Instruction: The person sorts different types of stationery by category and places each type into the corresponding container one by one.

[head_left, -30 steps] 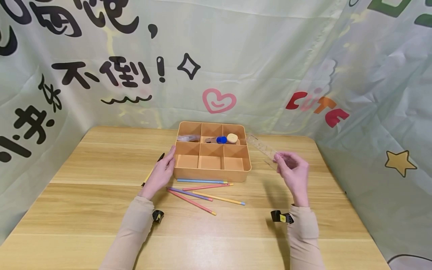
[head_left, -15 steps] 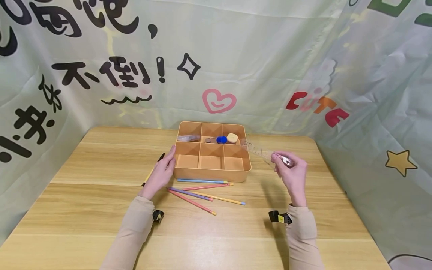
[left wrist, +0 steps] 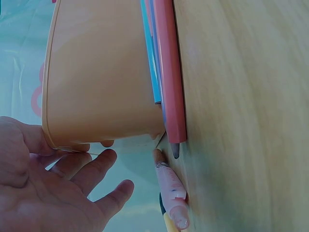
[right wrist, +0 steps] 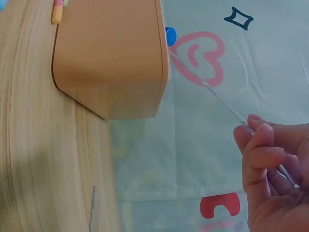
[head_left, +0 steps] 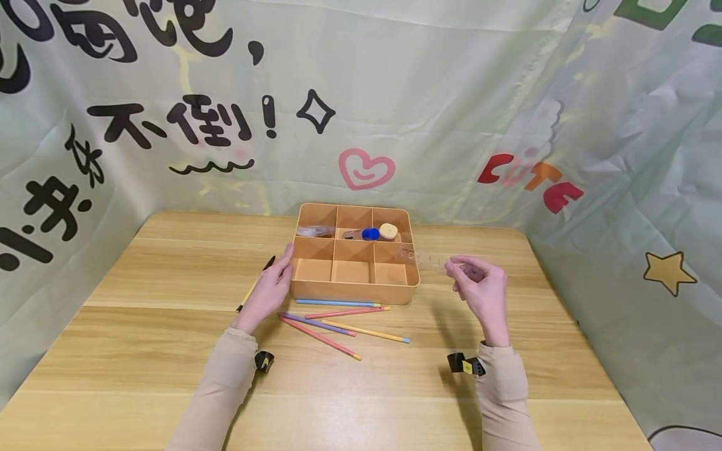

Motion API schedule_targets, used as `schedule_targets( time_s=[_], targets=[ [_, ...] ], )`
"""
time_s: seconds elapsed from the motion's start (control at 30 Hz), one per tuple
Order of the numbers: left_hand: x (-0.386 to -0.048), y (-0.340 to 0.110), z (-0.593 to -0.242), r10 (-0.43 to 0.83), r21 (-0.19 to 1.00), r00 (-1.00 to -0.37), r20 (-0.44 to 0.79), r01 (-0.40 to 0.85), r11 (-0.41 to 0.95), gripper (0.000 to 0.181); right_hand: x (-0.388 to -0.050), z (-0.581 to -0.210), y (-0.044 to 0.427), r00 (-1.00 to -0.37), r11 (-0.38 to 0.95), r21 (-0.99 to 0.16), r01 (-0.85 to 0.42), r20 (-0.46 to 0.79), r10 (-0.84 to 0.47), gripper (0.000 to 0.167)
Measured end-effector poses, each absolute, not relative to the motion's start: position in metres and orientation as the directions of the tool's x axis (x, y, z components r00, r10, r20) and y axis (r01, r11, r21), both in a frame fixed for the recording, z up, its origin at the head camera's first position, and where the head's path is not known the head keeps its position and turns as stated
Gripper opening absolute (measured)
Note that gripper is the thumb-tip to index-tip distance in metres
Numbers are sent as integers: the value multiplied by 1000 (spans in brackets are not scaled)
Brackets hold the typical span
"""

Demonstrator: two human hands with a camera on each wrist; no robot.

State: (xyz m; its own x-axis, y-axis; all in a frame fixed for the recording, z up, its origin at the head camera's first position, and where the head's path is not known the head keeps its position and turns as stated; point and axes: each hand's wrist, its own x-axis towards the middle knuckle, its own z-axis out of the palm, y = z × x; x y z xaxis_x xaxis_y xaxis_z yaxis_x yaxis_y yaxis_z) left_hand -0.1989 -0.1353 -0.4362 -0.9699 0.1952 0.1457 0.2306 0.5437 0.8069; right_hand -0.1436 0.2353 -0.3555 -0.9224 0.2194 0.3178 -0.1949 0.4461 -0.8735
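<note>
Clear ruler (head_left: pixel 427 260) between right fingers (right wrist: pixel 257 162)

The head view is bright and sharp, with pale glare toward the front edge of the light wood-grain desk (head_left: pixel 406 401) and soft shadows beside both beige fabric sleeves (head_left: pixel 504 388). The clear plastic ruler (head_left: pixel 431 260) almost vanishes. Both wrist views look dimmer and bluish.

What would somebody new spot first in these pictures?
Probably the orange box on the table, with six sections and the left hand touching its side. Next, the see-through ruler pinched in the right hand, pointing towards the box. Then the colourful pencils lying in front of the box.
</note>
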Motion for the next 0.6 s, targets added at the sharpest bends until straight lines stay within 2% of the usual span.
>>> schedule_targets(
  time_s=[0.37, 0.6],
  targets=[
    [-199, -135, -436, 195, 805, -970, 148, 233, 546, 51, -151, -367, 241, -938, 461, -877, -137, 264, 223, 19],
    [-198, -135, -435, 195, 809, -971, 140, 226, 543, 51, -159, -385, 245, -930, 493, -850, -185, 314, 192, 21]
  ],
)
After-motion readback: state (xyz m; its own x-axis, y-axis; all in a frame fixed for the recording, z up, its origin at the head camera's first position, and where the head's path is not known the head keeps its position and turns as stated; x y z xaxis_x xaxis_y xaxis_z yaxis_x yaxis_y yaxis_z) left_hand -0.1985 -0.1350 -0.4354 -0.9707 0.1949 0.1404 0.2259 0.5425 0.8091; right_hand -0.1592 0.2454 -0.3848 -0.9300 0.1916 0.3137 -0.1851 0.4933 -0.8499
